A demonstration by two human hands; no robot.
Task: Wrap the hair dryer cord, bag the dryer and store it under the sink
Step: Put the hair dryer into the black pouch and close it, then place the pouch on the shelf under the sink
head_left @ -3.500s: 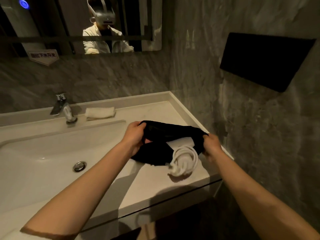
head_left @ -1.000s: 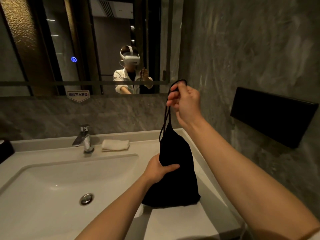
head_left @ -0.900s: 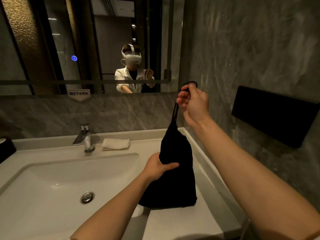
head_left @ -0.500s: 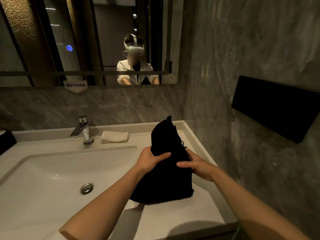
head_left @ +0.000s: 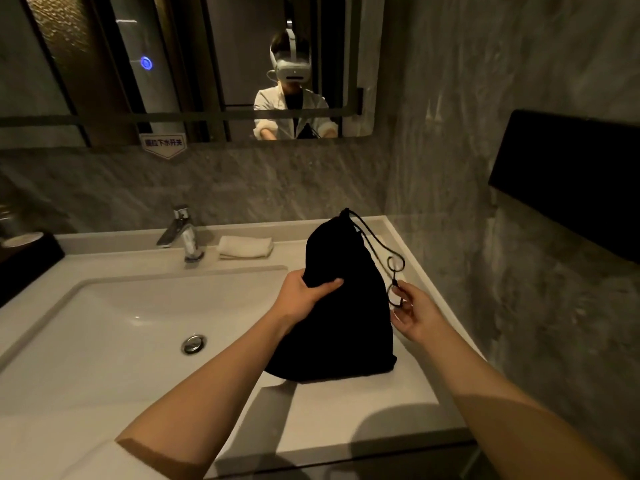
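A black drawstring bag (head_left: 343,327) stands upright on the white counter (head_left: 346,410) right of the basin, its mouth cinched shut at the top. The hair dryer is hidden inside it. My left hand (head_left: 304,296) grips the bag's left side about halfway up. A thin black drawstring (head_left: 381,251) hangs from the top down the bag's right side and curls into loops. My right hand (head_left: 412,313) pinches the lower loop of that drawstring just right of the bag.
The white basin (head_left: 121,323) with a metal drain lies to the left. A chrome faucet (head_left: 183,233) and a folded white towel (head_left: 246,245) sit at the back. A black wall box (head_left: 568,181) juts out on the right. A dark object (head_left: 24,261) sits far left.
The dryer went into the bag and my right hand pulled the drawstring up, closing it. That hand then came down beside the bag and now holds the slack string low on the right.
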